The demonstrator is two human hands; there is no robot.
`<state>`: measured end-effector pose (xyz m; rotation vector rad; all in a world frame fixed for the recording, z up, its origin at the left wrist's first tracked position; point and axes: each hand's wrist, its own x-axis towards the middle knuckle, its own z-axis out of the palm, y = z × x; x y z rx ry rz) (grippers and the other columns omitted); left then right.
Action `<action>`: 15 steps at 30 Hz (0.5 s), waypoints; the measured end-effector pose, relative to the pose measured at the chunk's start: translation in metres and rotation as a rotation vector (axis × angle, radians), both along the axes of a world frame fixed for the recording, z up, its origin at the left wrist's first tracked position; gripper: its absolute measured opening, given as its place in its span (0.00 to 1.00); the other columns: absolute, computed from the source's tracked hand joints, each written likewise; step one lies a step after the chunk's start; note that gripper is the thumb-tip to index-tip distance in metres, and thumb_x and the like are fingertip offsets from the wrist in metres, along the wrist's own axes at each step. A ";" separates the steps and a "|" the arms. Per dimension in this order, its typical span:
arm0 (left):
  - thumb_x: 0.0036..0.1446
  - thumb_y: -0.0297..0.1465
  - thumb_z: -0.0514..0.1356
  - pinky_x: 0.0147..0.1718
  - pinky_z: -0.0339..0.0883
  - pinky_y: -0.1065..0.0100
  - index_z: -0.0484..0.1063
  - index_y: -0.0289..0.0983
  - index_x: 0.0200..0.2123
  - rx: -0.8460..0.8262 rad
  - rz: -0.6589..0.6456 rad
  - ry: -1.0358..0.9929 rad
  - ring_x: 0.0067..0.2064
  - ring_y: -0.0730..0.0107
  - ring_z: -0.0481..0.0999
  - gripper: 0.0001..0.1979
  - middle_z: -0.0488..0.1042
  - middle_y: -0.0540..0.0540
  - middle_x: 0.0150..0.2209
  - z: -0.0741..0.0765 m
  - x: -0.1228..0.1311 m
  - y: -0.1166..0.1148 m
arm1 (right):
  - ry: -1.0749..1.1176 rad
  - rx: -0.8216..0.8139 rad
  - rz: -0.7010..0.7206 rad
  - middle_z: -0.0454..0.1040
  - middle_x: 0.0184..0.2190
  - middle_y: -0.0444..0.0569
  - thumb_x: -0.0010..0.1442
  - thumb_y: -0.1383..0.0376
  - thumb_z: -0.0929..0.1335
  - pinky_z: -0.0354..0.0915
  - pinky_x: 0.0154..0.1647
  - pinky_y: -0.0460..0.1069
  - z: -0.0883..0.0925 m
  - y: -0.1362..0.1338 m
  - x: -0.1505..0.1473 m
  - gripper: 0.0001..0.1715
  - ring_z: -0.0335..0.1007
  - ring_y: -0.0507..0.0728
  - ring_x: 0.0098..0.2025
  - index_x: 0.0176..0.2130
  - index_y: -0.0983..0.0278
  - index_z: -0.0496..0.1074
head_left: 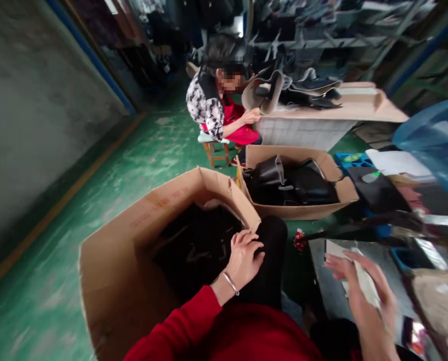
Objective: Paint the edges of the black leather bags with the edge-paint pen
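Observation:
My left hand [245, 256], with a bracelet and a red sleeve, rests on my black-trousered knee at the edge of a large cardboard box [144, 250]; its fingers are curled loosely and hold nothing I can see. The box holds dark material [193, 245]. My right hand [362, 288] is raised over a grey work surface [321, 260] and holds a pale flat piece [361, 276] between its fingers. The picture is smeared by motion.
A second cardboard box [302, 210] with black bags stands ahead. A seated person [219, 105] in a red apron works at a cardboard-covered table [336, 113]. Green floor [141, 155] lies to the left, beside a grey wall. Blue bins and clutter sit right.

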<state>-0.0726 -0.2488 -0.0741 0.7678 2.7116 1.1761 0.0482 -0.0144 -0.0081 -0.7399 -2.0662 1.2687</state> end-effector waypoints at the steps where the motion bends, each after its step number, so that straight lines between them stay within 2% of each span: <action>1: 0.53 0.25 0.69 0.64 0.61 0.43 0.82 0.43 0.40 -0.005 -0.009 -0.006 0.62 0.48 0.69 0.11 0.80 0.45 0.52 -0.006 0.005 -0.006 | 0.009 -0.052 0.081 0.82 0.38 0.53 0.63 0.52 0.72 0.75 0.31 0.55 -0.007 -0.008 -0.027 0.19 0.82 0.64 0.33 0.47 0.61 0.76; 3: 0.56 0.27 0.68 0.64 0.65 0.48 0.82 0.41 0.40 0.025 -0.041 0.003 0.61 0.50 0.70 0.08 0.80 0.44 0.52 -0.017 0.009 -0.012 | 0.056 -0.047 0.227 0.81 0.41 0.53 0.63 0.51 0.72 0.77 0.38 0.55 -0.027 -0.022 -0.081 0.18 0.84 0.63 0.39 0.46 0.61 0.73; 5: 0.59 0.28 0.65 0.64 0.66 0.51 0.82 0.40 0.40 0.066 -0.065 0.032 0.60 0.52 0.72 0.06 0.80 0.43 0.50 -0.026 0.009 -0.012 | 0.041 0.073 0.356 0.81 0.44 0.54 0.63 0.50 0.72 0.76 0.49 0.57 -0.051 -0.036 -0.131 0.19 0.83 0.63 0.45 0.45 0.61 0.72; 8: 0.61 0.28 0.63 0.63 0.67 0.53 0.81 0.39 0.40 0.093 -0.055 0.042 0.56 0.54 0.75 0.07 0.82 0.42 0.45 -0.030 0.007 -0.008 | -0.196 0.171 0.430 0.81 0.49 0.58 0.68 0.47 0.66 0.74 0.48 0.55 -0.085 -0.059 -0.193 0.24 0.81 0.62 0.49 0.53 0.62 0.69; 10: 0.61 0.27 0.63 0.64 0.66 0.52 0.82 0.40 0.39 0.097 -0.058 0.030 0.54 0.54 0.76 0.07 0.83 0.42 0.45 -0.028 0.006 -0.005 | -0.290 0.207 0.452 0.81 0.49 0.59 0.68 0.49 0.66 0.73 0.44 0.53 -0.103 -0.075 -0.221 0.25 0.81 0.62 0.48 0.56 0.62 0.68; 12: 0.60 0.28 0.64 0.66 0.64 0.51 0.82 0.41 0.37 0.134 -0.070 -0.015 0.53 0.55 0.78 0.06 0.83 0.43 0.44 -0.025 0.006 -0.007 | -0.357 0.242 0.466 0.82 0.44 0.57 0.68 0.52 0.67 0.70 0.39 0.52 -0.115 -0.090 -0.237 0.23 0.80 0.62 0.42 0.56 0.62 0.70; 15: 0.59 0.32 0.66 0.67 0.62 0.53 0.83 0.43 0.37 0.290 -0.079 -0.274 0.51 0.58 0.80 0.04 0.85 0.46 0.43 -0.024 -0.002 -0.019 | -0.431 0.298 0.481 0.80 0.35 0.53 0.69 0.55 0.66 0.63 0.33 0.50 -0.124 -0.101 -0.243 0.20 0.77 0.61 0.33 0.55 0.62 0.72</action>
